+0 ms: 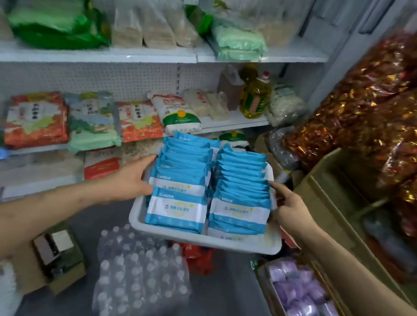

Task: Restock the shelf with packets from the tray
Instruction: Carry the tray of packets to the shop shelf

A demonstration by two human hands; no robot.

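Tray [203, 239] was held in the air in front of the shelf [88, 58], the left hand [132, 177] clasping its left rim with the thumb against the packets and the right hand [287, 206] gripping the right rim. The blue-and-white packets [176, 210] stood in two full rows inside it; none of that kind showed among the rice bags [37, 120] or by the oil bottle [255, 98]. Restocking looked not yet begun, with every packet left to place.

The head camera looks forward and down, close over the tray [203, 241], facing the shelf [83, 60].
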